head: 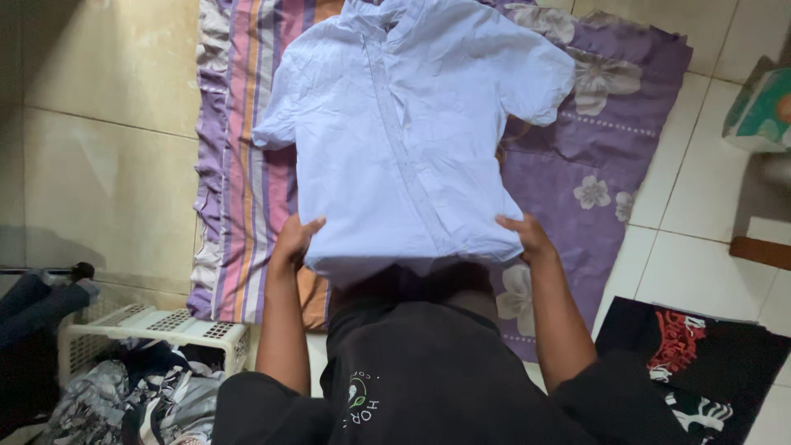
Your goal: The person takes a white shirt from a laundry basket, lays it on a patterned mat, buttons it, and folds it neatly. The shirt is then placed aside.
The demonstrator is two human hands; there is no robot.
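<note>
A tiled floor (99, 165) carries a purple floral sheet (593, 148) with a striped, ruffled edge, spread flat as a working surface. On it lies a pale blue short-sleeved shirt (395, 140), front side up, collar at the far end and hem at the near end, so its long axis runs straight away from the person. Both sleeves are spread out to the sides, and the button placket runs down the middle at a slight slant.

The person, in a black top, leans over the near end. The left hand (295, 239) is closed on the hem's left corner, fingers curled over the cloth with the thumb beneath it as far as can be told. The right hand (527, 237) grips the hem's right corner the same way. The two hands sit level with each other, one at each corner, neither nearer the shirt than the other; the rest of the garment stretches away from them toward the collar.

At lower left stands a white basket (156, 328) holding crumpled clothes. At lower right a black garment (700, 363) with a red and white print lies on the tiles, well apart from the shirt.
</note>
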